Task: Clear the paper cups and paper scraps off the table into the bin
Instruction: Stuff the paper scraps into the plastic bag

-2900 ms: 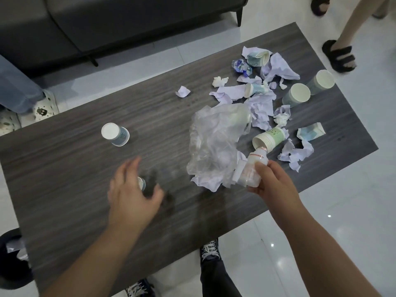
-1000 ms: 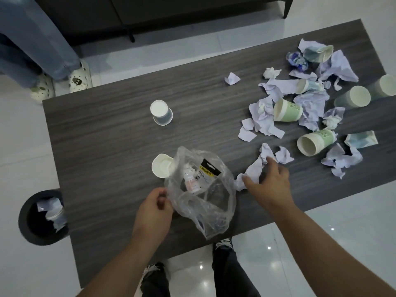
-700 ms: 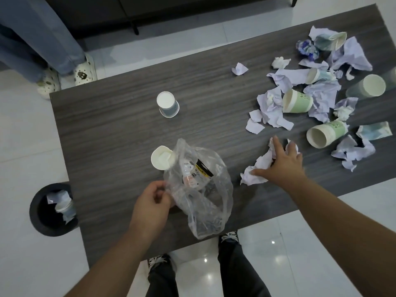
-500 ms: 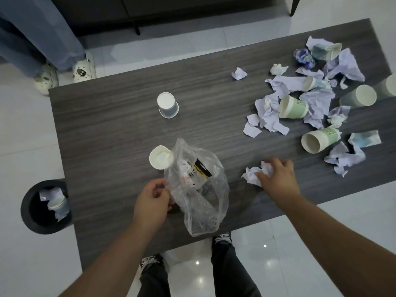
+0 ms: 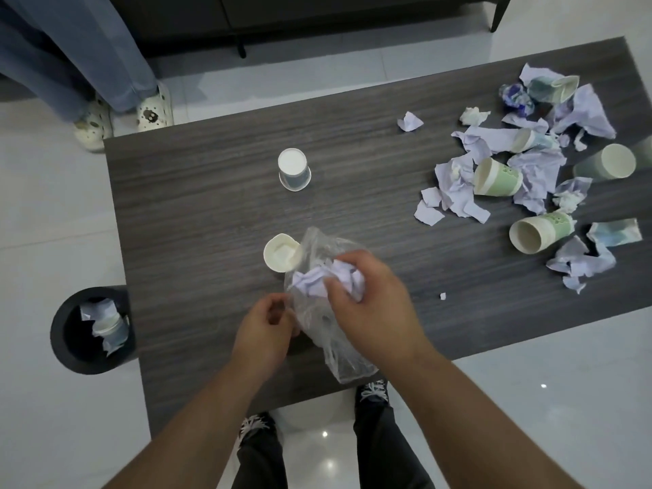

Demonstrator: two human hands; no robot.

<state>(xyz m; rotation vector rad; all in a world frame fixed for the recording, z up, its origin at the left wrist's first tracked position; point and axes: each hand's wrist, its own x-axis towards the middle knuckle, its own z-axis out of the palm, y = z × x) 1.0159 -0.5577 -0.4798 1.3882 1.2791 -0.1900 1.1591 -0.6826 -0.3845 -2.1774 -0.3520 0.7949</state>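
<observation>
- A dark wood-grain table (image 5: 211,192) seen from above, with a person's two bare arms reaching in from the near edge.
- The right hand (image 5: 367,305) is clenched around a crumpled wad of pale paper (image 5: 330,280), held over the mouth of a clear plastic bag (image 5: 338,347) near the table's near edge.
- The left hand (image 5: 263,328) pinches the bag's left edge between fingers and thumb.
- A white paper cup (image 5: 282,256) lies on its side, touching the bag's far left side.
- Another paper cup (image 5: 294,169) stands upside down farther back, near the middle of the table.
- At the far right lies a heap of paper scraps (image 5: 458,192) mixed with green tipped cups (image 5: 541,232).
- One tiny scrap (image 5: 442,295) sits alone, right of the hands.
- A round black bin (image 5: 60,333) stands on the pale floor just left of the table, with paper and a cup inside.
- Another person's legs in blue trousers (image 5: 70,47) stand at the far left.
</observation>
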